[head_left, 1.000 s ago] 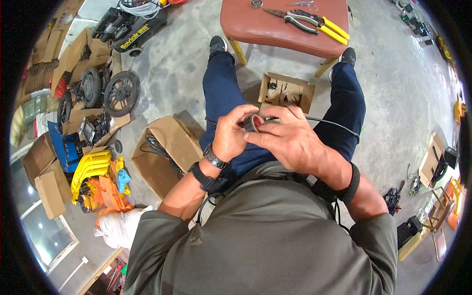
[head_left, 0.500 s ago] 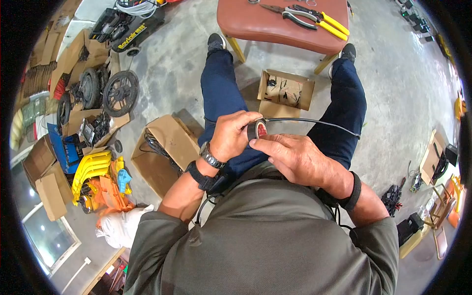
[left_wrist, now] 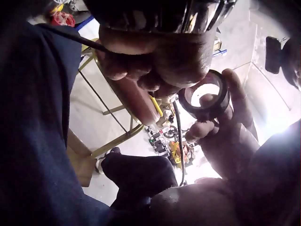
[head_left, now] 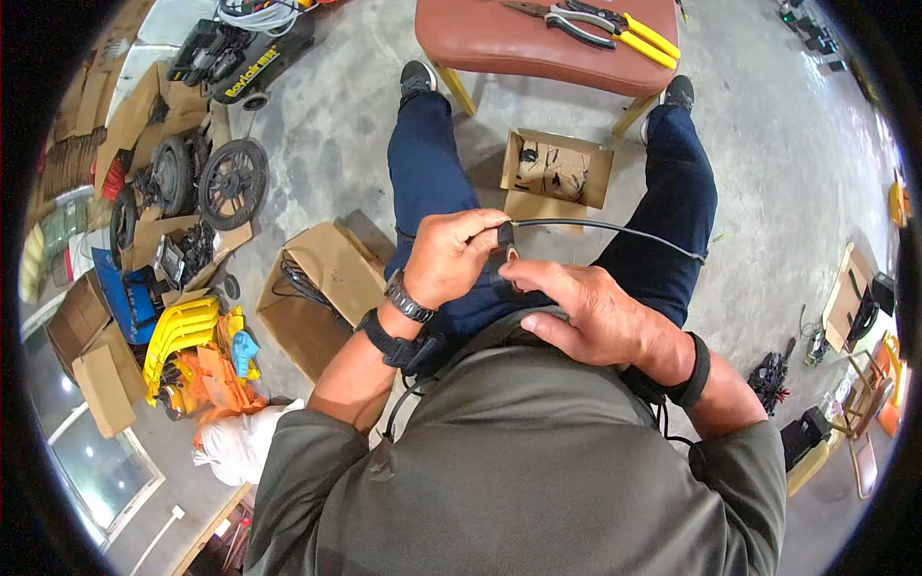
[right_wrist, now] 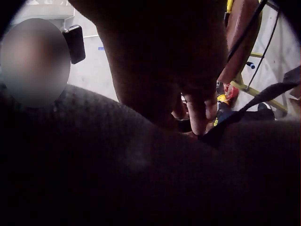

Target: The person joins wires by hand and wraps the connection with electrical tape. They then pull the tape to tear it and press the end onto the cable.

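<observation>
My left hand (head_left: pixel 447 257) pinches the end of a thin black cable (head_left: pixel 615 228) between thumb and fingers; the cable runs right across the thigh. Just beside these fingertips is a roll of black tape (left_wrist: pixel 222 107), its open ring plain in the left wrist view. My right hand (head_left: pixel 597 305) holds the roll, with fingers inside and around the ring. In the head view the roll stands nearly edge-on, partly covered by the fingers. The right wrist view is dark and shows mainly the right hand (right_wrist: pixel 164 56), with the roll largely hidden.
Ahead, a brown padded stool (head_left: pixel 480 43) bears yellow-handled pliers (head_left: pixel 648 40). An open cardboard box (head_left: pixel 600 178) with small cable pieces lies between the feet. At left are a larger carton (head_left: pixel 351 274) with black cable, wheels (head_left: pixel 232 184) and yellow plastic parts (head_left: pixel 181 336).
The right fingers have drawn back from the cable at the left fingertips. The roll has turned from showing its red inside to nearly edge-on, and the right thumb has spread away from it.
</observation>
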Available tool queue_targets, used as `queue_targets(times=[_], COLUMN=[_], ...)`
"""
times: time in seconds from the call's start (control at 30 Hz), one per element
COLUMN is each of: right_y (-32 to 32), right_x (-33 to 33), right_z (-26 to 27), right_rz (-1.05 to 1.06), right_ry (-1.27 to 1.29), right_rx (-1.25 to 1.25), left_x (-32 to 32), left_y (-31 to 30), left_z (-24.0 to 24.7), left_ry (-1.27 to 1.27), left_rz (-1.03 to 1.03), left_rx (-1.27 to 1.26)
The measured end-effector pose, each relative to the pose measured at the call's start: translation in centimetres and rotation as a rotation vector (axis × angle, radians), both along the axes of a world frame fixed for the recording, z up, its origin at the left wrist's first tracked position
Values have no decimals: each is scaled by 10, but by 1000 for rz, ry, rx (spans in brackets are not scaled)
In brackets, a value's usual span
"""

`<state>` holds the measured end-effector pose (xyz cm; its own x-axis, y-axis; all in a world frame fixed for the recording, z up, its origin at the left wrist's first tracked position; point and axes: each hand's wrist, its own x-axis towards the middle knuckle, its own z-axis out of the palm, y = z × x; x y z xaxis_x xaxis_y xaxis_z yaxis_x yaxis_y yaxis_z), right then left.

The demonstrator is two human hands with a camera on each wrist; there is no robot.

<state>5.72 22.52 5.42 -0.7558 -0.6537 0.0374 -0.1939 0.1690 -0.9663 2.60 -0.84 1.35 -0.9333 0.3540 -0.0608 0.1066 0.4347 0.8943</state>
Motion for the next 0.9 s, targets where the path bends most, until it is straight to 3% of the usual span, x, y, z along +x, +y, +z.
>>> queue_targets(times=[0.07, 0.17, 0.2, 0.33, 0.57, 0.67, 0.77, 0.8, 0.9], right_y=[5, 7, 10, 5, -4, -7, -6, -11, -4], right_x=[3, 6, -1, 1, 3, 0, -5, -4, -8], right_z=[-4, -18, -7, -29, -56, -59, -72, -71, -72], right_rz=[-39, -107, -93, -254, -419, -390, -276, -361, -277], right_ry=[-158, -178, -354, -371, -817, -1093, -1172, -1180, -1135], right_rx=[-47, -77, -38, -74, -396, -505, -502, -488, -351], left_x=[-4, -6, -6, -8, -6, -5, -3, -3, -2], left_y=[1, 3, 5, 5, 9, 14, 20, 21, 20], left_z=[8, 13, 13, 8, 13, 15, 14, 14, 11], left_ry=[-103, -184, -200, -88, -38, 11, 57, 66, 64], left_rz=[-6, -6, -7, -14, -11, -59, -88, -94, -111], left_rx=[-55, -92, -94, -127, -111, -110, -110, -120, -107])
